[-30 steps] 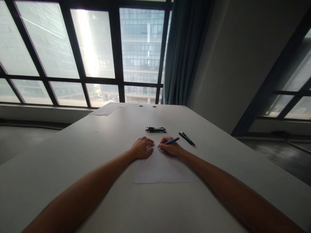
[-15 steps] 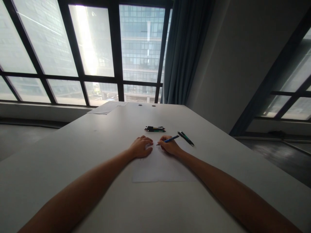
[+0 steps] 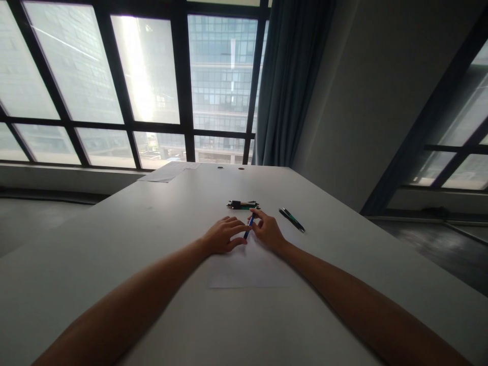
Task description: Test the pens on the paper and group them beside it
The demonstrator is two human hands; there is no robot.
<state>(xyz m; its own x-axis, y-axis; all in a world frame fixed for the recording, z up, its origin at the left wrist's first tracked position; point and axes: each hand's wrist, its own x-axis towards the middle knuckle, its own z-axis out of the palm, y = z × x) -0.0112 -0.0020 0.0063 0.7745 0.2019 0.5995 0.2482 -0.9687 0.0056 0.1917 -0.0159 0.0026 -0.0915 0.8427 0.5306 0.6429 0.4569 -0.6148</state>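
A white sheet of paper (image 3: 247, 269) lies on the pale table (image 3: 152, 229) in front of me. My left hand (image 3: 223, 235) rests flat on the sheet's far end, fingers spread. My right hand (image 3: 269, 229) holds a blue pen (image 3: 249, 226) nearly upright between its fingertips, and the pen's lower end touches the fingers of my left hand. Both forearms stretch across the table from the near edge.
A small bundle of pens (image 3: 244, 205) lies just beyond my hands. Two dark pens (image 3: 292, 219) lie to the right. More paper (image 3: 170, 171) sits at the table's far left corner by the windows. A curtain (image 3: 290, 81) hangs at the back.
My right hand has lifted the blue pen from a writing slant to near upright and brought it over to my left hand's fingers. My left hand stays on the paper.
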